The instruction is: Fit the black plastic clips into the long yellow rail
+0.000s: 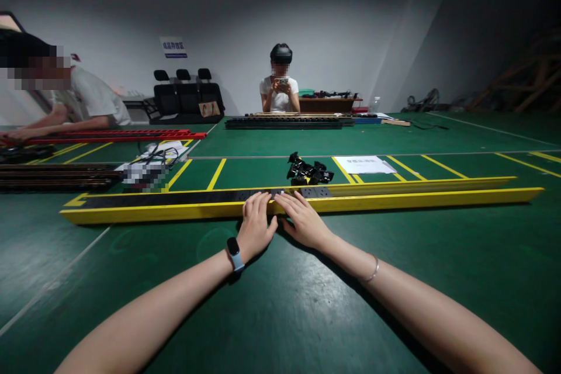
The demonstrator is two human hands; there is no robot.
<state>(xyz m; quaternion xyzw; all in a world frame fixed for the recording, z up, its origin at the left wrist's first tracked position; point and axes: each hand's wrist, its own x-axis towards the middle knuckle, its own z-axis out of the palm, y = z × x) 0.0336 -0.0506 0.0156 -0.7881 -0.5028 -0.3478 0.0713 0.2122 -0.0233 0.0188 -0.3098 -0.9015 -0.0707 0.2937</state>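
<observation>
A long yellow channel [153, 211] lies across the green table, with black socket modules [316, 192] set in its middle and a black strip [153, 197] filling its left part. My left hand [258, 225] rests over the channel's near wall, fingers curved onto the modules. Close beside it, my right hand [304, 221] lies on the same wall, its fingertips at a module. Both thumbs are on the near side, and the fingers cover part of the modules. Just behind the channel sits a pile of black parts [309, 170].
A white paper sheet [366, 165] lies behind the channel. Cables [153, 158] and dark rails [56, 178] are at the left. A person leans over a red rail [175, 134]; another person sits behind black rails [284, 123] across the green table [438, 280].
</observation>
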